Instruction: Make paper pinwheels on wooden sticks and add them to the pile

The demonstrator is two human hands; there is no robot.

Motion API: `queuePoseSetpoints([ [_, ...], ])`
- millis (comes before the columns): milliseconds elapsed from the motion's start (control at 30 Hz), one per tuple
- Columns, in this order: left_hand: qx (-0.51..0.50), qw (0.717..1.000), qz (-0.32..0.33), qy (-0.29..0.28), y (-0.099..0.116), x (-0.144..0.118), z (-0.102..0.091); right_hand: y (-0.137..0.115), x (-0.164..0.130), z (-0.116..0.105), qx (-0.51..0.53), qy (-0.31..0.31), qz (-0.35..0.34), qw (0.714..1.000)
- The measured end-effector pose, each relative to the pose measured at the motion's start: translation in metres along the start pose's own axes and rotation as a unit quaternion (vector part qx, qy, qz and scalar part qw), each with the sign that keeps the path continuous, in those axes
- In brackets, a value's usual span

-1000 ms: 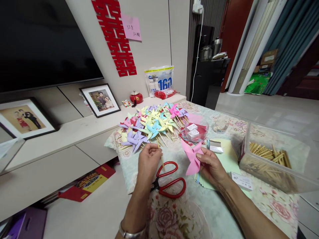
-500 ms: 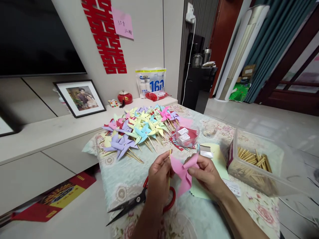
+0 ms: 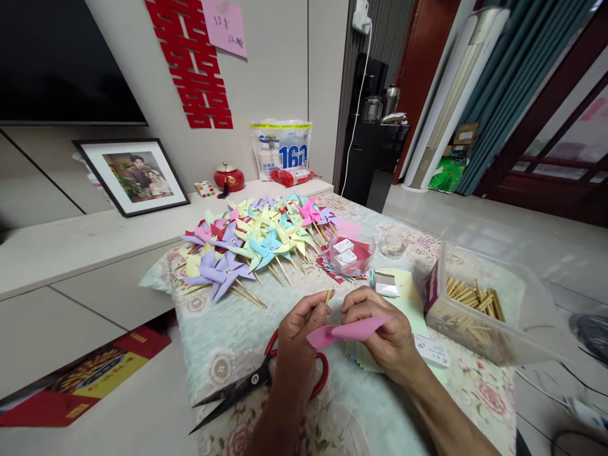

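My left hand [image 3: 300, 326] is closed around a thin wooden stick [image 3: 328, 296], whose tip pokes out above the thumb. In my right hand [image 3: 380, 329] is a pink paper pinwheel [image 3: 358, 329], pinched by its folded blades and tilted nearly edge-on to me. The two hands are close together over the table, and the pinwheel's left end overlaps the left hand. Where stick and pinwheel meet is hidden. Under the left forearm lie open scissors [image 3: 256, 379] with red handles. Beyond the hands is a pile of finished pinwheels [image 3: 266, 244] on sticks.
To the right stands a clear plastic bin [image 3: 468, 342] of wooden sticks. Behind the hands are a round clear dish [image 3: 354, 256] with small boxes, a small open box [image 3: 386, 284] and stacked paper sheets [image 3: 413, 310]. A white cabinet [image 3: 95, 253] borders the table's left.
The pink pinwheel has turned from facing me to nearly edge-on, and my right fingers have shifted to its far side. My left hand still grips the stick. The view has shifted slightly.
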State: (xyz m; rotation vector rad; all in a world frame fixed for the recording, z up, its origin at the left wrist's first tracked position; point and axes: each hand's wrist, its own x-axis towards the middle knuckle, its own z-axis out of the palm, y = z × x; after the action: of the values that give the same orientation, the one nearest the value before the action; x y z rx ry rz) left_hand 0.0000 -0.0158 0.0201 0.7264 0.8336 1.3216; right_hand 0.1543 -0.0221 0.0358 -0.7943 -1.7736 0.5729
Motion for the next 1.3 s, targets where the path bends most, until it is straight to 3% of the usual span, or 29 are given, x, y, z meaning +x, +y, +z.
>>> queuePoseSetpoints([
  [300,0.106,0.99,0.081,-0.049,-0.007,0.0,-0.005,0.003,0.0,-0.003,-0.101,0.086,-0.049,0.99],
  [500,0.131,0.981,0.121,-0.081,-0.008,0.0,-0.003,-0.001,0.003,-0.002,-0.11,0.083,-0.089,0.986],
  [833,0.16,0.968,0.163,-0.105,-0.002,-0.007,0.004,-0.002,0.002,-0.003,-0.106,0.088,-0.086,0.987],
  [1000,0.165,0.953,0.216,-0.135,-0.001,-0.007,0.002,-0.003,0.002,-0.003,-0.103,0.09,-0.083,0.987],
  [1300,0.173,0.947,0.23,-0.143,0.002,-0.007,0.002,-0.003,0.0,-0.003,-0.104,0.082,-0.08,0.988],
])
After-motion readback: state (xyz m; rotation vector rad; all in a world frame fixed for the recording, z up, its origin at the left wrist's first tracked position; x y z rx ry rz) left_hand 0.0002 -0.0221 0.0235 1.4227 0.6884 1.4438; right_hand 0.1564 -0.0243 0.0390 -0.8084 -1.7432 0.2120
